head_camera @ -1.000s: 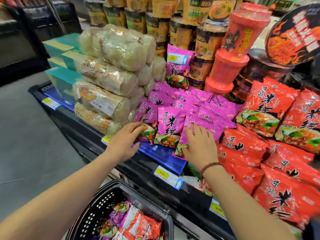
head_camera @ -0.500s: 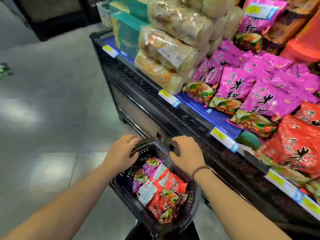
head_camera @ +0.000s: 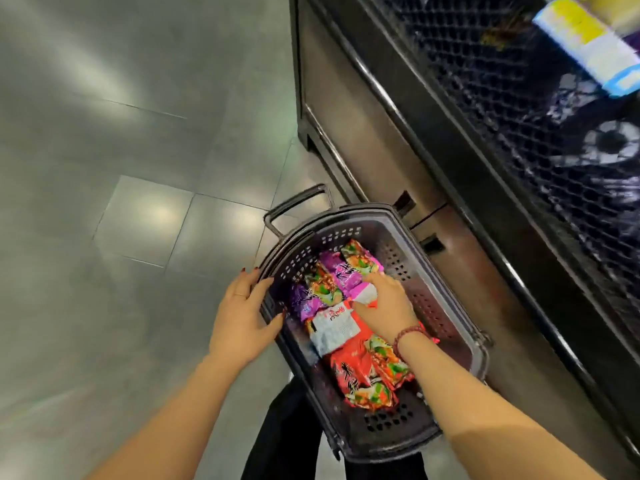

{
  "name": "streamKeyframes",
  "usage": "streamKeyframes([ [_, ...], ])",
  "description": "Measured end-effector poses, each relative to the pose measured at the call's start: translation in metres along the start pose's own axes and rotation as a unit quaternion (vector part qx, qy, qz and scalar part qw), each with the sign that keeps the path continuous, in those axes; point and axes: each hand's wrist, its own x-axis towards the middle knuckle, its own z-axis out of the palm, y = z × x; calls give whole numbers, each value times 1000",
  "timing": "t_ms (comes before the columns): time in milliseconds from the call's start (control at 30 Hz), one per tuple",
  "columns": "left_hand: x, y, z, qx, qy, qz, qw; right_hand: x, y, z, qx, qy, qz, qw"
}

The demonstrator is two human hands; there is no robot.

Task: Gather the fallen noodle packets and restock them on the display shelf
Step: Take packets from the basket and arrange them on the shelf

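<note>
A dark plastic basket stands on the floor beside the display shelf's base. Inside it lie several noodle packets, purple ones at the far end and red ones nearer me. My left hand grips the basket's left rim, thumb inside. Reaching into the basket, my right hand pinches the pale end of a purple packet between thumb and fingers. The shelf's stocked top is out of view.
The shelf's black mesh front with a yellow and white price tag fills the upper right. The basket's pull handle sticks out at its far end. Grey tiled floor spreads to the left. My dark trousers show below.
My view dropped from the shelf to the basket. Both hands left the purple packets on the shelf and came down. The left now holds the rim; the right went inside onto the packets.
</note>
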Motion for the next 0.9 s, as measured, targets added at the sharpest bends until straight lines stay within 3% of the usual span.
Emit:
streamKeyframes([
  [300, 13, -50, 102, -66, 46, -84, 993, 98, 32, 108, 57, -62, 28, 996],
  [500, 5, -73, 133, -80, 94, -50, 991, 148, 58, 164, 50, -80, 60, 994],
  [900, 7, -84, 146, -104, 136, -19, 985, 177, 66, 221, -72, -25, 80, 994],
])
